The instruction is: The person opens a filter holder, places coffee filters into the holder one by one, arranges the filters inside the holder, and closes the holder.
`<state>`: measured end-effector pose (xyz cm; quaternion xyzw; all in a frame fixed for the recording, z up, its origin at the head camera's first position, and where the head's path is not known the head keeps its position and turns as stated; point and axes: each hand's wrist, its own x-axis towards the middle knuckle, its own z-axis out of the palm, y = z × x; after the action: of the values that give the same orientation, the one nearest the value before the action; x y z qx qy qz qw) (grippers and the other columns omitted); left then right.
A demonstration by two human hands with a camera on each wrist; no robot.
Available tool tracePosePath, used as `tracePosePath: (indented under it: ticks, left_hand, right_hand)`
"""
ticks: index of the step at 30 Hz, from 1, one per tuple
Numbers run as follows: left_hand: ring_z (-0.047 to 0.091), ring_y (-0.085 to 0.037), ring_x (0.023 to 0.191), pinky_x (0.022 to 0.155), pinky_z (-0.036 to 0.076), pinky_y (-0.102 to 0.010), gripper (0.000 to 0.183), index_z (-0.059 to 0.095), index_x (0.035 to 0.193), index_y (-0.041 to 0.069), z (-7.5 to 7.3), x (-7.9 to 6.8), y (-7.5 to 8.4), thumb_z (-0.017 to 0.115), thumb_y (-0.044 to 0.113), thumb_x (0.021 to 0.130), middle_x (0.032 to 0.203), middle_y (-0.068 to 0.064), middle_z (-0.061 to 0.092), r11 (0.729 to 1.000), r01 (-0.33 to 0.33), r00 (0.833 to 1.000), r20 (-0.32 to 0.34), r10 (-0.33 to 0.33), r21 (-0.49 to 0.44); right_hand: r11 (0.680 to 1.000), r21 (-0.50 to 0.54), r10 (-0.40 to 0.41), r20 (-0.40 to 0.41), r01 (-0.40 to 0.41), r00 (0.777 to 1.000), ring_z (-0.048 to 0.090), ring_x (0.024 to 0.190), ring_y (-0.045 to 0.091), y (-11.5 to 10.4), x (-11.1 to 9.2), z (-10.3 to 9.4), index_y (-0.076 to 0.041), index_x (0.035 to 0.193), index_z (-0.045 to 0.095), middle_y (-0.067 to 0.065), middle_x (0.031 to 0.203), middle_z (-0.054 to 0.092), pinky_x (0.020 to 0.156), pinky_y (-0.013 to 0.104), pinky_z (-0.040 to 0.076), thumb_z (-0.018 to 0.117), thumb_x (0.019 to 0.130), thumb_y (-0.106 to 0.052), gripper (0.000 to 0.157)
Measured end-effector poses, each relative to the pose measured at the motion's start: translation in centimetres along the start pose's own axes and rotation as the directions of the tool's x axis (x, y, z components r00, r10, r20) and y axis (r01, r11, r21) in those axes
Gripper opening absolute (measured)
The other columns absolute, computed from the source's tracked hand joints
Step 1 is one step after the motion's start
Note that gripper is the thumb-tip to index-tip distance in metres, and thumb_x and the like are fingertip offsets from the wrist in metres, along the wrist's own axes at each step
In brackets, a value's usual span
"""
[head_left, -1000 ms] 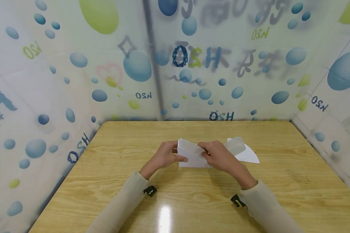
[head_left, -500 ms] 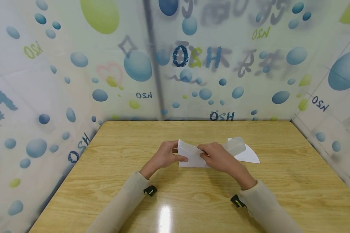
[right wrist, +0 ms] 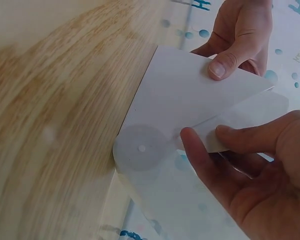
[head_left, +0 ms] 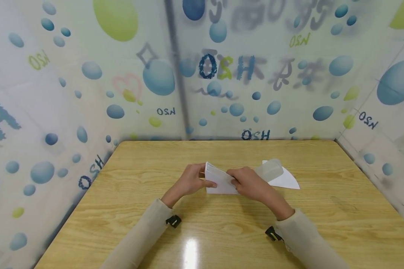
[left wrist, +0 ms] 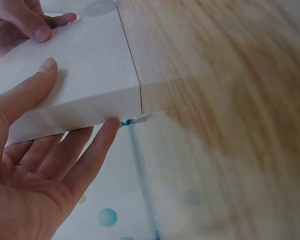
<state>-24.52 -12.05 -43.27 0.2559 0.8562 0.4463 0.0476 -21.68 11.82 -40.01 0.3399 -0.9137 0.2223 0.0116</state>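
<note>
A flat white box (head_left: 219,185) stands upright on the table between the hands. My left hand (head_left: 192,181) grips its left end, thumb on the near face and fingers round the end. In the left wrist view, that thumb lies across the white box (left wrist: 90,60) and the fingertips reach its narrow side. My right hand (head_left: 252,183) pinches the box's upper edge between thumb and index finger. There, in the right wrist view, a translucent strip (right wrist: 240,117) runs along the edge under the thumb. A round grey patch (right wrist: 140,160) shows at the box's corner.
Behind my right hand lies a translucent piece with rounded corners (head_left: 272,172), overlapping a white paper piece (head_left: 287,181) with a curved edge. The wooden table (head_left: 155,157) meets a wall hanging (head_left: 138,123) printed with drops at its far edge.
My right hand has shifted slightly left along the upper edge of the box. The greyish strip along that edge looks narrower. My left hand keeps its hold.
</note>
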Motion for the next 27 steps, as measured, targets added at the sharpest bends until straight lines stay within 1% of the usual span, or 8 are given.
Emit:
tracePosePath:
  ticks: [6, 12, 18, 24, 27]
  left_hand:
    - [0.077, -0.026, 0.103, 0.085, 0.065, -0.031, 0.035, 0.073, 0.115, 0.010, -0.01, 0.00, -0.04, 0.087, 0.011, 0.083, 0.112, -0.007, 0.077, 1.000, 0.004, 1.000, -0.001, -0.004, -0.011]
    - [0.077, -0.026, 0.101, 0.084, 0.065, -0.031, 0.035, 0.073, 0.116, 0.009, -0.10, -0.11, -0.04, 0.087, 0.012, 0.084, 0.112, -0.009, 0.077, 1.000, -0.016, 1.000, -0.003, 0.016, -0.005]
    - [0.077, -0.025, 0.102, 0.085, 0.065, -0.031, 0.035, 0.073, 0.117, 0.010, -0.09, -0.09, -0.07, 0.087, 0.012, 0.084, 0.112, -0.008, 0.077, 1.000, -0.012, 1.000, -0.001, 0.012, -0.013]
    - [0.077, -0.025, 0.102, 0.086, 0.064, -0.031, 0.036, 0.073, 0.117, 0.010, -0.03, -0.02, -0.14, 0.087, 0.011, 0.084, 0.112, -0.008, 0.077, 1.000, -0.003, 1.000, -0.006, 0.003, 0.000]
    - [0.077, -0.026, 0.103, 0.085, 0.065, -0.032, 0.036, 0.073, 0.117, 0.009, -0.02, -0.04, -0.08, 0.087, 0.011, 0.083, 0.112, -0.008, 0.077, 1.000, 0.002, 1.000, -0.007, -0.002, 0.002]
  right_hand:
    - [1.000, 0.005, 0.017, 0.020, -0.017, 1.000, 0.047, 0.063, 0.011, -0.11, 0.04, 0.02, -0.007, 0.094, 0.066, 0.007, 0.078, 0.068, 0.060, 0.023, 0.039, 0.060, 0.098, 0.006, 0.015]
    - [1.000, 0.005, -0.015, 0.038, 0.015, 0.999, 0.046, 0.063, 0.010, 0.18, 0.17, 0.20, -0.007, 0.094, 0.065, 0.006, 0.078, 0.068, 0.060, 0.023, 0.038, 0.059, 0.096, 0.010, 0.018]
    - [1.000, 0.014, 0.011, 0.073, -0.012, 0.997, 0.048, 0.067, 0.011, 0.06, 0.16, 0.27, -0.006, 0.103, 0.067, 0.005, 0.084, 0.070, 0.063, 0.024, 0.041, 0.059, 0.095, 0.011, 0.020]
    - [1.000, 0.017, 0.023, 0.113, -0.025, 0.993, 0.051, 0.069, 0.011, -0.12, 0.11, 0.33, -0.005, 0.107, 0.065, 0.008, 0.089, 0.072, 0.064, 0.024, 0.045, 0.059, 0.098, 0.008, 0.017]
    - [0.998, 0.038, 0.042, 0.117, -0.046, 0.992, 0.057, 0.073, 0.012, -0.14, 0.03, 0.41, -0.004, 0.116, 0.063, 0.013, 0.100, 0.074, 0.066, 0.025, 0.051, 0.058, 0.100, 0.005, 0.019]
